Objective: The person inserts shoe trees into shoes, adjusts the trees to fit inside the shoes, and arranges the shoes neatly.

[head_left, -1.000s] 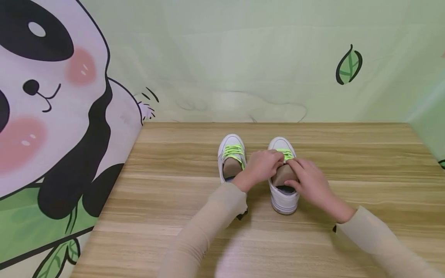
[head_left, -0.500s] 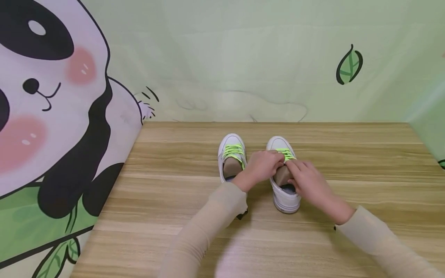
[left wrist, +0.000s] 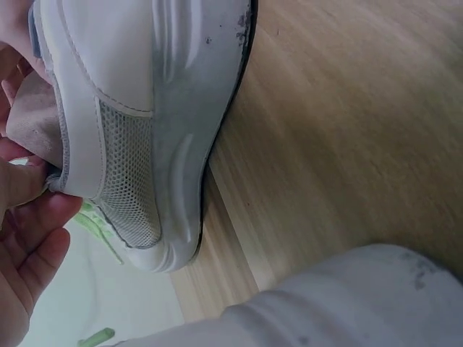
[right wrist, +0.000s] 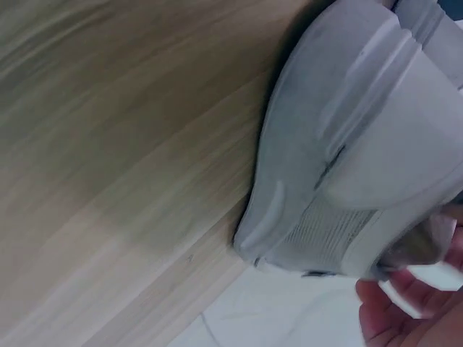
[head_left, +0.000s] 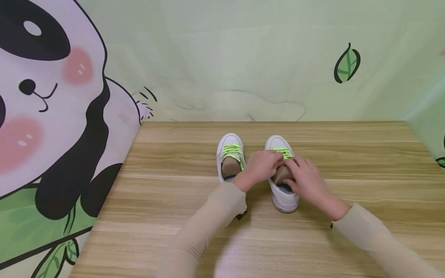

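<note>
Two white sneakers with neon-green laces stand side by side, toes away from me. My left hand [head_left: 262,166] is at the right sneaker [head_left: 285,202], thumb and fingers pinching the edge of its opening beside the laces, as the left wrist view shows. From the other side, my right hand [head_left: 309,181] holds the upper by the brown tongue [head_left: 281,177], thumb and forefinger bent around it. In the right wrist view the fingertips [right wrist: 376,307] are at the opening's front edge; their exact grip is partly hidden. The left sneaker [head_left: 231,139] stands untouched, partly behind my left wrist.
Both sneakers are on a wood-grain surface [head_left: 174,193] that ends at a pale green backdrop [head_left: 222,58]. A panda picture [head_left: 69,116] covers the left side wall. Another printed wall closes the right side.
The right sneaker's toe has swung slightly to the left. My right thumb dipped out of sight by the opening, then came back over the brown tongue. My left hand has hardly moved.
</note>
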A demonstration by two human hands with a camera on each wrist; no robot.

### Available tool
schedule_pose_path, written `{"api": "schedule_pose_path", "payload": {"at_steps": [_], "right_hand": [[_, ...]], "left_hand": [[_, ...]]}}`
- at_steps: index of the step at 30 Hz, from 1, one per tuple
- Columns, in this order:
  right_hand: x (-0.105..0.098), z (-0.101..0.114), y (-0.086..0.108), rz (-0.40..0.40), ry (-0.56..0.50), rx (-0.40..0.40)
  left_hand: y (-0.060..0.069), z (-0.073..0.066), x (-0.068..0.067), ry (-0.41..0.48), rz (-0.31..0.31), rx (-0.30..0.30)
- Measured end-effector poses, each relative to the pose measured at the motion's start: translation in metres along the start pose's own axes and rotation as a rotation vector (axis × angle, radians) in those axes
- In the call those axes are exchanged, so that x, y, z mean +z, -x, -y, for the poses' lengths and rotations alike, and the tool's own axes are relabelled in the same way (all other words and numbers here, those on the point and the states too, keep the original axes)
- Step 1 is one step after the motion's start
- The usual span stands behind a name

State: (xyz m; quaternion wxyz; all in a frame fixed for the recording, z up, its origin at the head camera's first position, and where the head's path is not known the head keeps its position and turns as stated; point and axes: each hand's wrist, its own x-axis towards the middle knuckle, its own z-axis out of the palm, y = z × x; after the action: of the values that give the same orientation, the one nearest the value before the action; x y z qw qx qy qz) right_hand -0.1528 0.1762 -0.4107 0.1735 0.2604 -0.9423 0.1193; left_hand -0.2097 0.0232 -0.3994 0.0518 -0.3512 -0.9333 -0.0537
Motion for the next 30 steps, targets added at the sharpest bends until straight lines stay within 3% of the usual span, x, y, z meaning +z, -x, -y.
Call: {"api": "schedule_pose_path", "payload": {"at_steps": [5,8,17,24,27,30], "right_hand": [[-0.001,-0.005,-0.002,-0.015,-0.037,-0.167],[-0.001,-0.004,-0.005,0.021,-0.034,-0.209],[0.0,0.006,-0.01,0.096,0.043,-0.128],[0.002,0.016,-0.015,0.134,0.108,-0.037],[0.004,0.017,-0.016,0.118,0.122,-0.028],[0.006,0.013,-0.015,0.062,0.082,-0.07]], "left_hand": [[0.0,0.0,0.001,-0.004,0.001,0.001],[0.0,0.001,0.002,0.008,0.002,-0.001],[0.001,0.002,0.001,0.031,0.015,-0.008],[0.003,0.005,0.001,0.051,-0.011,0.006],[0.003,0.006,0.001,0.052,-0.017,0.007],[0.003,0.005,0.002,0.064,-0.026,-0.002]]}}
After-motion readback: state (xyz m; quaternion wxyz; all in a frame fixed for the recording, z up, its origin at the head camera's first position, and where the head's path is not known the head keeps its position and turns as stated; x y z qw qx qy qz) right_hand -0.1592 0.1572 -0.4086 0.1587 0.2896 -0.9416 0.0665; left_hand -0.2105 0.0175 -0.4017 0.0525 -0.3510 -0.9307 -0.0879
